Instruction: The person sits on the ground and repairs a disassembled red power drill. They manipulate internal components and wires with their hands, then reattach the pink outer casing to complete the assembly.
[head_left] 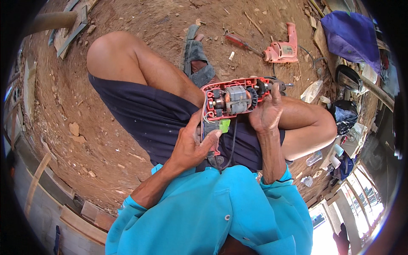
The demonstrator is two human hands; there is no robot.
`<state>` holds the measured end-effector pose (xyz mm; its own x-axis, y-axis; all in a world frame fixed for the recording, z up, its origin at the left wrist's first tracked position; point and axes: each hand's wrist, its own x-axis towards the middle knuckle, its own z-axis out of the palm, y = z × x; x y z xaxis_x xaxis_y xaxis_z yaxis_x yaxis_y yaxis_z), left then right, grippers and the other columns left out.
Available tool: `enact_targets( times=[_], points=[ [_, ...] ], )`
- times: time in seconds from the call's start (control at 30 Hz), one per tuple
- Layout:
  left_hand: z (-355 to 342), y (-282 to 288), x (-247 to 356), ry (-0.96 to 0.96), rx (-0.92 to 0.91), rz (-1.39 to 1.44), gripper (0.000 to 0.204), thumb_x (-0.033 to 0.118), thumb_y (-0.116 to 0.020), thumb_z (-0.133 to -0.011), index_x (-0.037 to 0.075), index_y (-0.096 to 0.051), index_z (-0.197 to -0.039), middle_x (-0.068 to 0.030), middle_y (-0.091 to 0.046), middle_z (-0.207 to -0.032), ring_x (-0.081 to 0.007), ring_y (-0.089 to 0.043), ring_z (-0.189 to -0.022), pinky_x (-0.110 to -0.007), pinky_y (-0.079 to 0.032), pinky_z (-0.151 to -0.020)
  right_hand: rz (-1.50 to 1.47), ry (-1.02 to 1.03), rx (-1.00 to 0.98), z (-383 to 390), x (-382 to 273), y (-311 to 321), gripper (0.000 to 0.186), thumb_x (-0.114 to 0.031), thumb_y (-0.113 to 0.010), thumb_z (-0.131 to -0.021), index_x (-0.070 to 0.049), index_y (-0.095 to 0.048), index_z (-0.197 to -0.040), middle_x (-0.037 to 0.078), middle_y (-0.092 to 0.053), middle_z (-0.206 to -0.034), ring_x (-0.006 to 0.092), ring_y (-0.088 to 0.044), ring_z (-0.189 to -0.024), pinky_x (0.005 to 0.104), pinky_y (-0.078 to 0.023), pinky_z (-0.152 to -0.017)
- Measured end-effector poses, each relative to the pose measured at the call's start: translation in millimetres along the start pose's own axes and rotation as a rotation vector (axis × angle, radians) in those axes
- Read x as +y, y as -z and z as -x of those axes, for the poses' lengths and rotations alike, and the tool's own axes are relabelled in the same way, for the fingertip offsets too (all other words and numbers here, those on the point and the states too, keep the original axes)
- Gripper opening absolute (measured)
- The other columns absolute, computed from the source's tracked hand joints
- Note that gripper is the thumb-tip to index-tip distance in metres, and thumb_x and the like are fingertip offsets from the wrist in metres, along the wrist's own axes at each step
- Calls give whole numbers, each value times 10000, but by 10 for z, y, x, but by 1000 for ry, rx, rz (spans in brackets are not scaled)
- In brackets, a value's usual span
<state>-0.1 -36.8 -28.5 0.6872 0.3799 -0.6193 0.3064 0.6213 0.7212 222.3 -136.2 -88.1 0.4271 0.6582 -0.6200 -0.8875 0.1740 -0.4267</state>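
An electric drill with its red casing opened [208, 91] lies across my lap, its chuck end pointing right. Inside show the motor [238, 100] with copper windings, a black fan and loose wires. My left hand [193, 144] is closed around the handle, thumb beside a bright green piece [224, 125] near the trigger area. My right hand [267, 112] grips the front end from below, its thumb up by the metal chuck [278, 85]. From the handle hangs a black cord [233, 142].
On the dirt ground ahead lie a red drill-shaped shell [282, 51] and a screwdriver [243, 43], with several small screws nearby. A purple cloth [350, 38], a mirror [349, 78] and plastic litter are at the right. A wooden board [72, 32] sits far left.
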Motion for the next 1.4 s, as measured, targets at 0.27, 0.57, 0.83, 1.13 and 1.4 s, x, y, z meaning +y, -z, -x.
enact_targets(
  times=[0.27, 0.57, 0.83, 1.13, 1.4],
  points=[
    [27, -58, 32, -27, 35, -62, 497, 79, -704, -995, -32, -500, -1435, -73, -687, -1101, -71, -629, -925, -263, -545, -808, -54, -31, -73, -37, -30, 5, 568, -513, -541, -1061, 2, -646, -1276, 171, -706, -1239, 323, -665, -1165, 501, -505, -1060],
    [-58, -15, -28, 93, -26, 56, 390, 101, -727, -970, -46, -583, -1302, -47, -702, -940, -67, -638, -787, -261, -547, -690, -42, -46, 2, -33, -23, -131, 487, -493, -545, -1068, -45, -663, -1218, 150, -731, -1159, 292, -699, -1093, 457, -559, -969],
    [-126, 184, -72, 166, -142, 166, 478, 152, -741, -978, -31, -547, -1374, -66, -675, -1206, -111, -638, -1057, -319, -555, -940, 154, -86, -29, -44, 24, -113, 431, -476, -555, -1069, -74, -683, -1157, 90, -757, -1054, 236, -727, -950, 422, -575, -901],
    [-218, 292, 63, 346, -218, 391, 795, 173, -824, -874, -17, -413, -1528, -113, -617, -1383, -195, -614, -1236, -367, -485, -1091, 106, -43, -24, -15, 4, -223, 317, -381, -606, -1055, -78, -641, -1140, 83, -716, -1045, 212, -724, -960, 397, -607, -876],
    [-324, 196, -9, 200, -172, 250, 855, 119, -854, -779, -19, -423, -1504, -136, -628, -1380, -250, -632, -1268, -439, -518, -1098, 144, -98, -43, -51, 63, -148, 384, -404, -629, -1038, -46, -622, -1175, 117, -704, -1066, 261, -724, -955, 391, -648, -816]
  ],
)
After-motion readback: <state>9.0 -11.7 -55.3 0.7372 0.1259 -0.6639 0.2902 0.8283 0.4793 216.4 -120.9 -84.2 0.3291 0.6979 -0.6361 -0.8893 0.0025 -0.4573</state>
